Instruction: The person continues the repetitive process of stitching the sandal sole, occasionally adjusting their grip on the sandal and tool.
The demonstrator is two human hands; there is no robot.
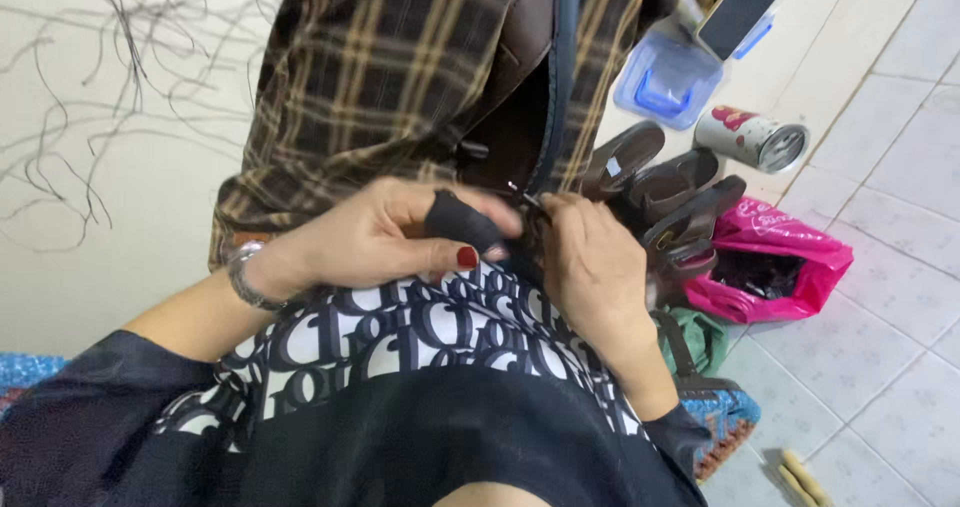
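Observation:
A brown and tan plaid bag (390, 77) with a dark zipper strip (563, 77) and a brown leather edge rests on my lap. My left hand (400, 237) presses on the bag near the zipper; its index finger wears a black finger guard (463, 222), and a bracelet (243, 277) circles the wrist. My right hand (592, 262) pinches a thin needle (522, 195) at the lower end of the zipper strip. Both hands meet at that spot, fingertips almost touching.
Several brown sandals (665, 192) lie on the tiled floor to the right, beside a pink plastic bag (790, 257), a tin can (755, 135) on its side and a blue plastic box (668, 79). Loose dark threads (90, 87) are scattered at the left.

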